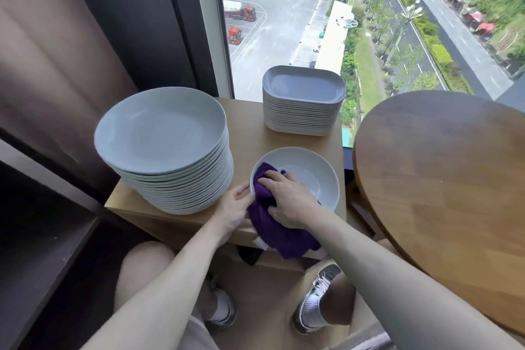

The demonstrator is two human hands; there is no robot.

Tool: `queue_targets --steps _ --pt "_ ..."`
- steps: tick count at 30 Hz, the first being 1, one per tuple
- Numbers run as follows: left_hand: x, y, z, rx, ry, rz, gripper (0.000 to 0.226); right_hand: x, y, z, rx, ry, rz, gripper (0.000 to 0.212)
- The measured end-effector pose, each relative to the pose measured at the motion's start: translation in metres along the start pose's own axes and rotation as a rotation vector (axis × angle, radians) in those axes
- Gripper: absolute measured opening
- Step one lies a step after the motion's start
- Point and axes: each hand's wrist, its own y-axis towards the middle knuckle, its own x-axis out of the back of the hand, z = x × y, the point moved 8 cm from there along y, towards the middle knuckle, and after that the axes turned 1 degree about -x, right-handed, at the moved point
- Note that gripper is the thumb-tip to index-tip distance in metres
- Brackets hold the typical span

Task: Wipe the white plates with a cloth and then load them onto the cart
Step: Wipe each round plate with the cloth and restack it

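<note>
- Left hand [237,209]: forearm reaches in from lower left, fingers curled round the near-left rim of the plate [321,176], steadying it.
- Right hand [287,199]: palm down, fingers bent over the bunched cloth [284,236], thumb pinching it, pressing it into the plate's left side.
- Plate: white, round, deep, glossy; sits at the bench's [247,128] near right corner.
- Cloth: purple, soft and plush; its loose end hangs over the bench's front edge.
- Round stack [162,133]: tall pile of white plates, just left of the one in hand.
- Rectangular stack [302,85]: white dishes with rounded corners, far right of the bench by the window.
- Bench: pale wood, flat-topped.
- Round table [443,167]: darker planked wood, to the right.
- Lorry [240,10] outside: markings on its white trailer too small to read.
</note>
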Motion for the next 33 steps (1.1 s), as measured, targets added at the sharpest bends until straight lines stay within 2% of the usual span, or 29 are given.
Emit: queue_targets --steps 4,7,11,15,18,21,25,29,33 --pt "0.007 0.002 0.000 -0.005 -0.005 -0.061 0.026 0.012 0.022 -0.014 -0.136 -0.112 0.000 0.057" --pt "0.005 0.003 0.003 -0.007 -0.071 -0.094 0.039 0.032 0.016 -0.043 -0.261 -0.200 -0.026 0.051" --pt "0.007 0.006 0.005 -0.022 -0.076 -0.139 0.051 0.039 -0.004 -0.070 -0.317 -0.367 0.023 0.052" --pt "0.006 0.006 0.006 -0.026 -0.109 -0.121 0.051 0.031 -0.021 -0.070 -0.358 -0.341 0.101 0.052" --pt "0.007 0.006 0.005 -0.035 -0.112 -0.112 0.049 0.022 -0.032 -0.059 -0.297 -0.246 0.154 0.042" --pt "0.006 0.006 0.004 -0.030 -0.129 -0.110 0.045 0.010 -0.039 -0.041 -0.202 -0.049 0.206 0.040" --pt "0.002 0.004 0.002 -0.036 -0.139 -0.084 0.037 0.002 -0.030 -0.011 -0.101 0.157 0.174 0.038" --pt "0.003 0.003 -0.002 -0.068 -0.081 -0.078 0.033 0.002 -0.008 0.003 -0.052 0.166 0.047 0.038" --pt "0.005 0.005 0.001 -0.068 -0.092 -0.065 0.033 0.004 0.014 -0.002 -0.050 0.025 -0.015 0.053"
